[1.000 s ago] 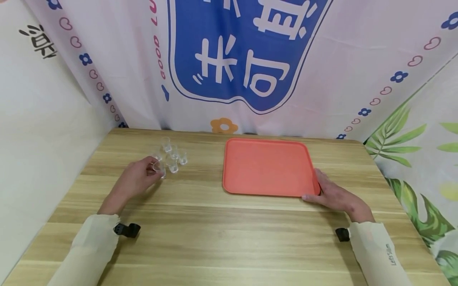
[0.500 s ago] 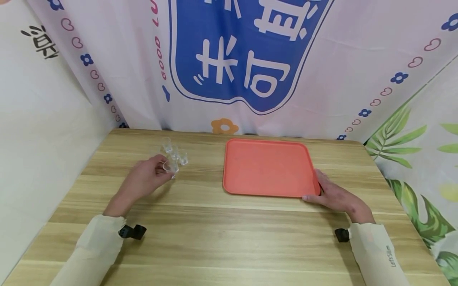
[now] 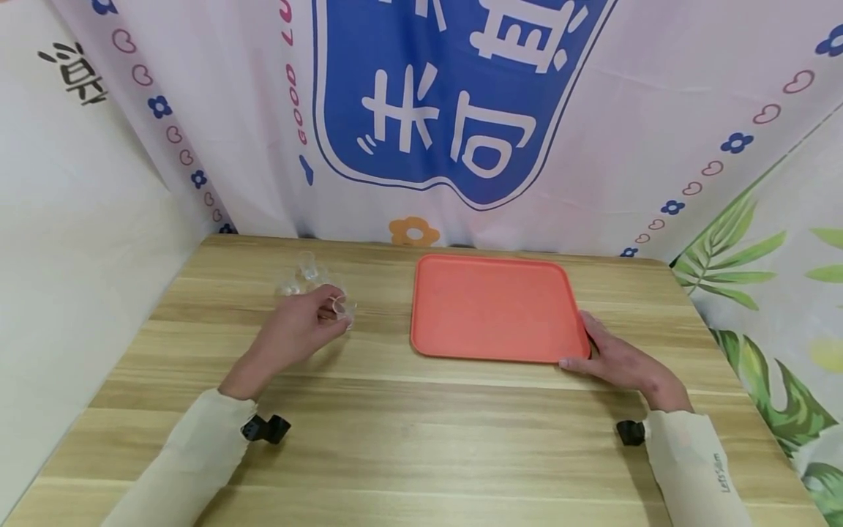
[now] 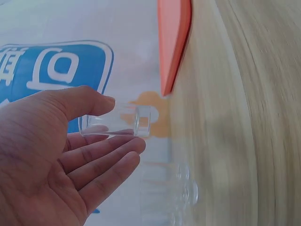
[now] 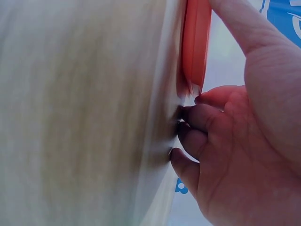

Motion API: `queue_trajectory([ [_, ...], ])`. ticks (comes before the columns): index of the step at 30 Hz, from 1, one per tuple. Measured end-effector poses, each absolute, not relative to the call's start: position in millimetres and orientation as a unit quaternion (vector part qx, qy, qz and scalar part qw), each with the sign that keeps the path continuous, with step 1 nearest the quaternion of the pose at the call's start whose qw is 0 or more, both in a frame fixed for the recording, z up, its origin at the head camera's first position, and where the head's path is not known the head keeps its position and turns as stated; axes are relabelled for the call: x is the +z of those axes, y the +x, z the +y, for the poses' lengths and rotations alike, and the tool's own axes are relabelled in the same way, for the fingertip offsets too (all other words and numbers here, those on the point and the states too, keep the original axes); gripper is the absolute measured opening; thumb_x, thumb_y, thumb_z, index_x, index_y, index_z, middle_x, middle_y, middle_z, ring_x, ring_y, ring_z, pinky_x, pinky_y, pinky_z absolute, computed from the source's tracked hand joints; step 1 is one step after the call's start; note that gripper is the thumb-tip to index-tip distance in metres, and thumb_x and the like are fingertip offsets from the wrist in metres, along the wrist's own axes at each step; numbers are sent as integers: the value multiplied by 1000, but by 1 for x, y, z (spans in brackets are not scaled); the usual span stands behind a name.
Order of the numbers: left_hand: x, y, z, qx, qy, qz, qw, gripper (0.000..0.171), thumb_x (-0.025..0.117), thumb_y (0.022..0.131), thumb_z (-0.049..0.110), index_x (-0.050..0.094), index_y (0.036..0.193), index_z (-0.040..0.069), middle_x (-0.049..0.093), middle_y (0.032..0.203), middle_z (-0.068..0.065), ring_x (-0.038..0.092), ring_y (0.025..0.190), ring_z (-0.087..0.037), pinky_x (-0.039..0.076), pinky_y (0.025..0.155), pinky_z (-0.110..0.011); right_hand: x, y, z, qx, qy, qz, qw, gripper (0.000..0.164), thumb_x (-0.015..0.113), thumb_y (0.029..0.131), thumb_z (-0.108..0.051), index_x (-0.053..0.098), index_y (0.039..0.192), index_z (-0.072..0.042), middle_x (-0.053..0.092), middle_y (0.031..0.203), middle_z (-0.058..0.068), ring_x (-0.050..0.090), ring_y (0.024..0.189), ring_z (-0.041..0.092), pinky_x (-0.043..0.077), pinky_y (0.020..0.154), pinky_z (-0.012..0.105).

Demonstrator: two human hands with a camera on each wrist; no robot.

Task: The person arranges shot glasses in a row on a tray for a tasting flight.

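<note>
My left hand (image 3: 293,329) pinches a small clear shot glass (image 4: 126,120) between thumb and fingers, and the glass lies sideways across the left wrist view. Behind that hand, several more clear shot glasses (image 3: 309,266) stand in a cluster on the table, partly hidden by it. To their right lies a flat orange-red tray (image 3: 494,307) with nothing on it. My right hand (image 3: 619,361) rests at the tray's near right corner, thumb along the front edge and fingers by the right side. In the right wrist view its fingertips (image 5: 188,136) touch down beside the tray.
The wood-grain table (image 3: 421,439) extends in front of both hands. A printed curtain (image 3: 263,146) hangs right behind the table's far edge, and a leaf-patterned cloth (image 3: 777,344) runs along the right side. Both sleeves carry black wrist cameras (image 3: 265,429).
My left hand has moved right along the near side of the glasses with a shot glass in its fingers, showing other glasses at the left again. My right hand and the tray stay in place.
</note>
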State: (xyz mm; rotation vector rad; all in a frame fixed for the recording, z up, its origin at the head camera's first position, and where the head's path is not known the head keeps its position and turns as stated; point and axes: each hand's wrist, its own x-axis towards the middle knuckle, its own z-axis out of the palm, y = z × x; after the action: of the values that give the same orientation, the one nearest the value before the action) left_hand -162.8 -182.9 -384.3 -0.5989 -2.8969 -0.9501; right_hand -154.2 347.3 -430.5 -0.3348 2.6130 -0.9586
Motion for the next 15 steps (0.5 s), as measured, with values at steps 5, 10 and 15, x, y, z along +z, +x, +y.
queue_trajectory([
  [5, -388, -166, -171, -330, -203, -922, 5, 37, 71, 98, 21, 64, 127, -1, 75, 105, -13, 73, 97, -28, 60, 85, -47, -430, -153, 348, -329, -97, 922, 180, 113, 75, 92, -50, 0, 165, -7, 9, 168, 25, 16, 150, 47, 21, 115, 70],
  [10, -392, -172, -156, -339, -210, -917, 5, 38, 73, 98, 21, 64, 128, 0, 74, 109, -12, 72, 98, -25, 59, 86, -44, -430, -152, 348, -331, -91, 921, 183, 114, 75, 92, -50, 0, 165, -7, 9, 168, 26, 15, 150, 48, 21, 115, 71],
  [15, -396, -177, -138, -342, -228, -911, 15, 38, 76, 96, 20, 66, 127, 1, 74, 107, -10, 72, 97, -23, 60, 84, -42, -430, -153, 348, -328, -93, 922, 180, 114, 75, 92, -50, 0, 165, -6, 9, 167, 27, 15, 150, 48, 21, 115, 71],
])
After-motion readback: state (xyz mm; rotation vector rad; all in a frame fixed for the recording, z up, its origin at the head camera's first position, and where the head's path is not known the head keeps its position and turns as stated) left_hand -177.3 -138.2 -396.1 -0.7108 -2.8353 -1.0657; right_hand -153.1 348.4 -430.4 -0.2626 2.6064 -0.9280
